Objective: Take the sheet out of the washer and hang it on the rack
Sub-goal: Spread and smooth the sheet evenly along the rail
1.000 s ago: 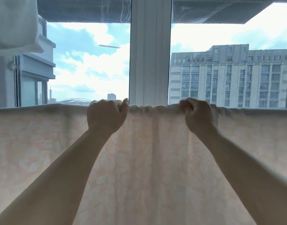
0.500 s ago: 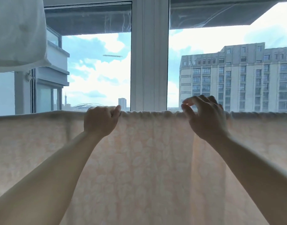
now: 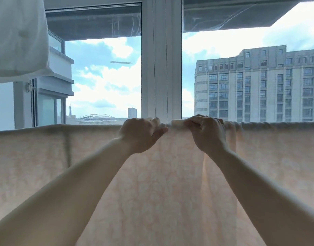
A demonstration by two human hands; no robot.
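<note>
A pale peach sheet [image 3: 170, 174] with a faint leaf pattern hangs over a horizontal rack bar and fills the lower half of the view. The bar is hidden under the sheet's top fold. My left hand [image 3: 140, 134] grips the top fold near the middle, thumb toward the right. My right hand [image 3: 208, 132] grips the fold close beside it, fingers curled over the top. A short bunched stretch of sheet lies between the two hands. Vertical creases hang below my right hand.
A white window frame post [image 3: 161, 59] stands straight ahead behind the sheet. White laundry [image 3: 17, 36] hangs at the upper left. Glass panes show sky and a tall building [image 3: 259, 82] outside to the right.
My right hand has closed again on the top fold and moved left. My left hand has slid right, so the hands now sit close together at the middle.
</note>
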